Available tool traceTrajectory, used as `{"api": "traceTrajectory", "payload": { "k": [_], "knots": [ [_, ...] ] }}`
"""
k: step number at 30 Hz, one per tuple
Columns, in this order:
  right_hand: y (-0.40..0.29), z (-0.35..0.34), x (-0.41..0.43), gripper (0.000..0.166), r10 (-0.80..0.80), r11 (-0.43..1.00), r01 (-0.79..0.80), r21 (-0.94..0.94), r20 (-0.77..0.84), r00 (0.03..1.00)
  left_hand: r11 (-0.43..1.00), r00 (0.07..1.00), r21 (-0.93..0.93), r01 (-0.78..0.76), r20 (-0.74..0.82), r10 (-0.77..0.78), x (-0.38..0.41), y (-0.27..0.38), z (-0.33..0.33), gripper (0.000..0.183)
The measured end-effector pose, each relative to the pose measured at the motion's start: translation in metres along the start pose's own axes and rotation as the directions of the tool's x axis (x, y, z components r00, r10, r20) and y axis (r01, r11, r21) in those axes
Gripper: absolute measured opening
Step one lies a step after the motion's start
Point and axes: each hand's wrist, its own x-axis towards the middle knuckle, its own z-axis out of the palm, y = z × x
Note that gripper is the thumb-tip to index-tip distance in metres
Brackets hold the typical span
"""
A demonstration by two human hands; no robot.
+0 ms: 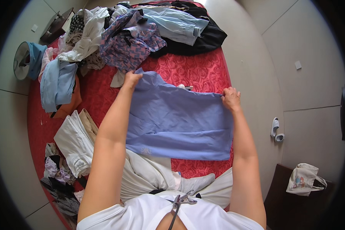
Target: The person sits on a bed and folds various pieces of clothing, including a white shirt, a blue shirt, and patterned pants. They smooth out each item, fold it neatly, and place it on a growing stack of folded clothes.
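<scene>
A periwinkle-blue cloth garment, folded lengthwise, is stretched out before me over the red rose-patterned mattress. My left hand pinches its far left corner, close to the patterned clothing. At the far right corner, the fingers of my right hand grip the edge. A small pale embroidered or printed motif shows near the garment's lower left. Just beyond its far edge, a small white and dark object peeks out, mostly hidden. My crossed legs in pale trousers lie under the near edge.
A heap holds a pink-and-blue patterned garment, light-blue trousers and black cloth. Folded white clothes lie at left, near an orange bag with blue cloth over it. Slippers and a tote bag are at right.
</scene>
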Motion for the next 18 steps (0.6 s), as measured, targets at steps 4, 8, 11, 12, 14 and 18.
{"api": "traceTrajectory", "payload": {
  "k": [4, 8, 11, 12, 14, 18],
  "knots": [
    [0.011, -0.014, -0.020, 0.016, 0.008, 0.992, -0.002, 0.123, -0.049, 0.999, 0.988, 0.989, -0.102, -0.120, 0.070, 0.127, -0.056, 0.056, -0.020, 0.016],
    [0.000, -0.038, -0.069, 0.017, -0.123, 0.971, 0.169, 0.171, -0.251, 0.960, 0.940, 0.924, -0.135, -0.314, 0.185, 0.335, -0.103, 0.039, -0.062, 0.011],
    [-0.002, -0.037, -0.113, 0.015, -0.209, 0.956, 0.267, 0.122, -0.356, 0.911, 0.892, 0.865, -0.156, -0.424, 0.220, 0.450, -0.164, 0.020, -0.086, 0.015],
    [-0.002, -0.035, -0.128, 0.014, -0.235, 0.951, 0.291, 0.101, -0.372, 0.898, 0.849, 0.813, 0.028, -0.528, 0.304, 0.496, -0.180, 0.010, -0.096, 0.016],
    [-0.002, -0.019, -0.155, 0.010, -0.292, 0.947, 0.316, 0.057, -0.258, 0.921, 0.666, 0.728, 0.338, -0.665, 0.494, 0.475, -0.212, -0.012, -0.107, 0.019],
    [-0.003, 0.008, -0.190, 0.015, -0.266, 0.960, 0.274, 0.053, -0.118, 0.957, 0.578, 0.768, 0.556, -0.598, 0.604, 0.214, -0.245, -0.045, -0.115, 0.020]
  ]
}}
